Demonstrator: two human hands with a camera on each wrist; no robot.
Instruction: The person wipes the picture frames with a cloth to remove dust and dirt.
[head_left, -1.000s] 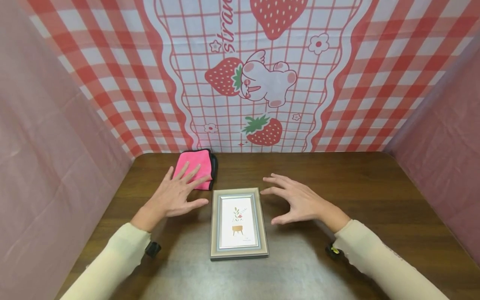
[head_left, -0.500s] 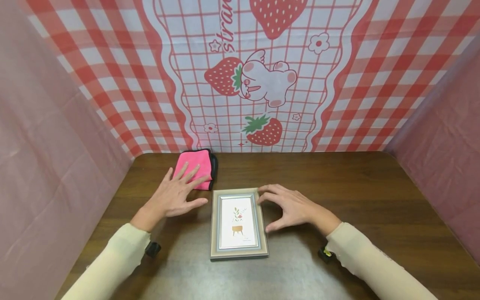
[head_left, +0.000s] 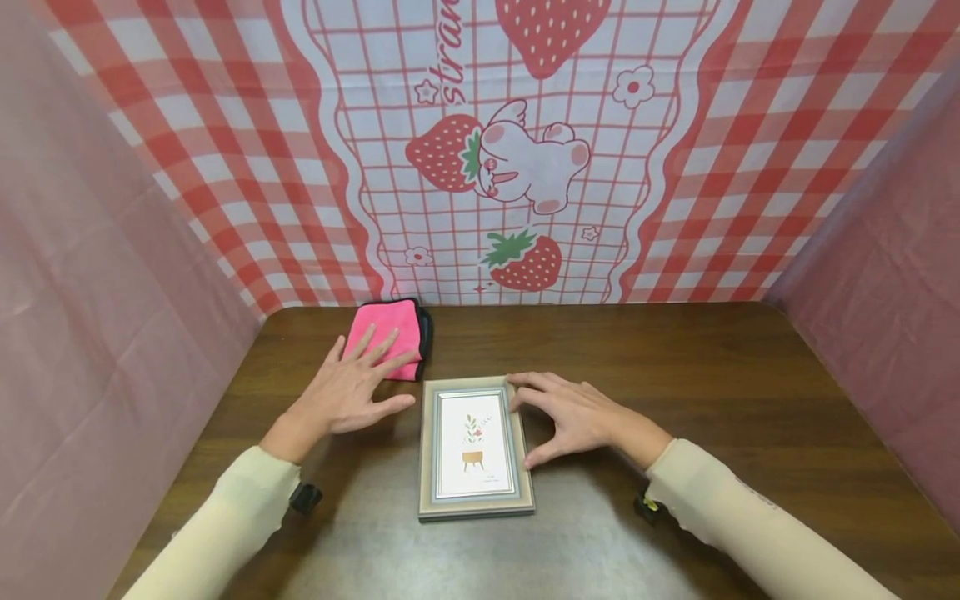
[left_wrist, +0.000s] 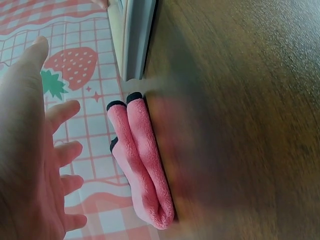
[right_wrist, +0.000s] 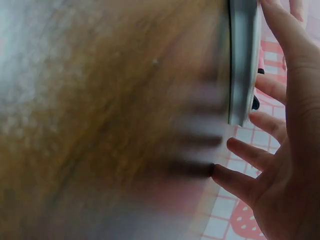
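Note:
A picture frame (head_left: 476, 505) with a plant print lies flat on the table, face up. My right hand (head_left: 581, 421) is beside its right edge, fingers bent, with the index fingertip over the border and the thumb at the side. In the right wrist view this hand (right_wrist: 302, 130) has its fingers spread along the frame's edge (right_wrist: 242, 60). My left hand (head_left: 341, 396) is stretched out with fingers apart, overlapping a folded pink cloth (head_left: 390, 317) in the head view. From the left wrist, the cloth (left_wrist: 142, 160) sits apart from that hand (left_wrist: 25, 150), which holds nothing.
The brown wooden table (head_left: 675, 358) extends around the frame on both sides. Behind it hangs a strawberry-print checked curtain (head_left: 525, 208). Pink drapes (head_left: 105, 275) close in the left and right sides.
My right hand has moved left, from apart from the frame to its right edge, with its fingers bending more. The left hand, cloth and frame have stayed in place.

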